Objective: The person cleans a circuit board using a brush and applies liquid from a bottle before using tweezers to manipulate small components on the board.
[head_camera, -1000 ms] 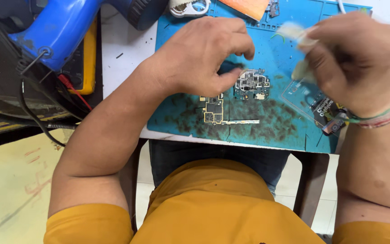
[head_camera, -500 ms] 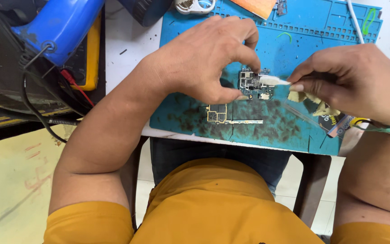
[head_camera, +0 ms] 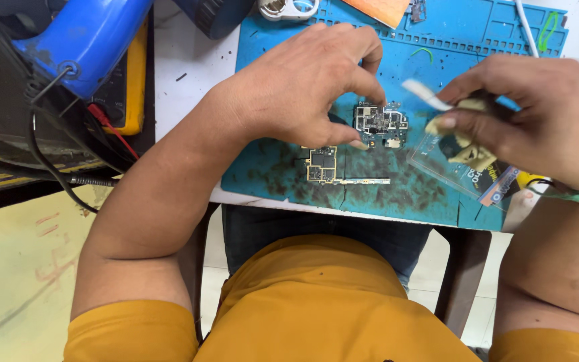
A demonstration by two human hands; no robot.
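Observation:
My left hand (head_camera: pixel 303 87) presses down on a small phone circuit board (head_camera: pixel 380 124), pinning it at its left and top edges on the blue work mat (head_camera: pixel 477 67). A second, gold-traced board (head_camera: pixel 326 166) lies just below it on the mat. My right hand (head_camera: pixel 524 121) hovers to the right of the board, holding a stained cloth wad and a thin white strip-like tool (head_camera: pixel 427 95) whose tip points up and left, lifted off the board.
A clear plastic packet (head_camera: pixel 477 174) lies under my right hand. A blue hot-air tool (head_camera: pixel 82 40) and a yellow meter (head_camera: pixel 129 80) sit at the left with cables. Small parts rest along the mat's far edge. The mat's near edge overhangs my lap.
My right hand has drawn the white tool up and to the right, away from the board it touched half a second ago. My left hand keeps pinning the board.

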